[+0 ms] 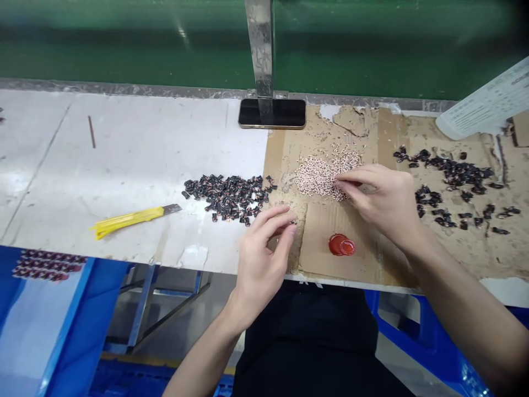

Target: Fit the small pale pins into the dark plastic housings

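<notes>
My left hand [262, 251] is closed in a pinch above the bench edge, a small dark piece [293, 222] just showing at its fingertips. My right hand [386, 204] reaches to the heap of tiny pinkish metal pieces [318, 176], thumb and forefinger pinched at its right side. Whatever these fingers hold is too small to make out. Beyond my left hand lies a pile of small black parts with coppery ends [231, 193]. A small red cap-like dish [339, 244], wet and shiny inside, sits on the cardboard [318, 262] between my hands.
A yellow utility knife [132, 218] lies at left with its blade out. A phone [271, 113] rests against the metal post [261, 49]. More black parts [463, 173] are scattered at right, near a white bottle [483, 105]. A blue bin [95, 309] stands below left.
</notes>
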The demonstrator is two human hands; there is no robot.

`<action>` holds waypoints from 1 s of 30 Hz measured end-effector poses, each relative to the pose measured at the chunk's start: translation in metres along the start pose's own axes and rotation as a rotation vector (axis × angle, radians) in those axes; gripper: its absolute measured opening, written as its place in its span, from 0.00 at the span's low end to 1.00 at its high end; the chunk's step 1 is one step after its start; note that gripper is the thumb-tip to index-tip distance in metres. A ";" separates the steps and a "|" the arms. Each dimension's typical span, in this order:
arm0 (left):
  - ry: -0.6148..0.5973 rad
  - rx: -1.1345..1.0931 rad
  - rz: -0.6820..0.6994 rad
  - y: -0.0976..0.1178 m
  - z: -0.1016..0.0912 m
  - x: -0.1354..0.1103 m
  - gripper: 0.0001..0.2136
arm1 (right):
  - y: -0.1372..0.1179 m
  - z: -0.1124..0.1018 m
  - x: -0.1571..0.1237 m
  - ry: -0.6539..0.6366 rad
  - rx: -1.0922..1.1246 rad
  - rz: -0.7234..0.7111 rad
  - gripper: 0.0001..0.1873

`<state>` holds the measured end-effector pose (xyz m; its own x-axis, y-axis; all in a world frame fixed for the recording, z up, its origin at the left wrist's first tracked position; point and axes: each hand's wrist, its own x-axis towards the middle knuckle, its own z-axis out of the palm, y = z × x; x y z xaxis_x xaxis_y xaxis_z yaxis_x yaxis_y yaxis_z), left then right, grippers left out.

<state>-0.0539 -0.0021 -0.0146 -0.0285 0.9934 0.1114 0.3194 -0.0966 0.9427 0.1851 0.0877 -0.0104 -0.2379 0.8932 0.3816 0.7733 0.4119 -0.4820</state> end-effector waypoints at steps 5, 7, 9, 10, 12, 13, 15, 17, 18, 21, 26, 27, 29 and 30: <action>0.007 -0.241 -0.032 0.022 0.015 -0.002 0.07 | -0.016 -0.017 -0.029 0.136 0.602 0.428 0.06; -0.031 -0.296 0.067 0.034 0.024 -0.001 0.08 | -0.024 -0.021 -0.044 0.100 0.857 0.524 0.07; -0.034 -0.246 0.217 0.042 0.032 0.002 0.08 | -0.033 -0.022 -0.055 0.058 1.025 0.568 0.08; -0.021 -0.201 0.294 0.045 0.036 0.003 0.08 | -0.037 -0.023 -0.059 0.042 1.083 0.591 0.08; 0.003 -0.118 0.414 0.047 0.040 0.006 0.08 | -0.046 -0.022 -0.063 0.025 1.180 0.622 0.08; 0.001 -0.083 0.457 0.046 0.041 0.007 0.08 | -0.049 -0.022 -0.065 0.034 1.188 0.619 0.08; -0.011 -0.008 0.521 0.044 0.042 0.008 0.07 | -0.053 -0.022 -0.068 0.080 1.142 0.585 0.08; -0.002 0.073 0.573 0.040 0.042 0.007 0.06 | -0.056 -0.022 -0.072 0.137 1.025 0.548 0.09; 0.010 0.102 0.594 0.039 0.042 0.007 0.06 | -0.057 -0.023 -0.075 0.159 0.959 0.536 0.10; 0.050 0.113 0.604 0.037 0.044 0.005 0.07 | -0.061 -0.024 -0.080 0.168 0.858 0.524 0.10; 0.093 0.045 0.545 0.037 0.046 0.002 0.06 | -0.068 -0.026 -0.081 0.047 0.955 0.496 0.07; 0.091 0.048 0.547 0.037 0.046 0.001 0.07 | -0.068 -0.027 -0.081 0.041 0.960 0.491 0.07; 0.078 0.064 0.555 0.036 0.045 0.000 0.07 | -0.069 -0.027 -0.081 0.040 0.945 0.493 0.07; 0.071 0.070 0.562 0.035 0.045 0.000 0.07 | -0.070 -0.027 -0.081 0.045 0.920 0.489 0.07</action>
<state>0.0002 -0.0029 0.0042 0.1009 0.7835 0.6131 0.3656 -0.6024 0.7096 0.1660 -0.0188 0.0141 0.0178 0.9998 0.0025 0.0285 0.0020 -0.9996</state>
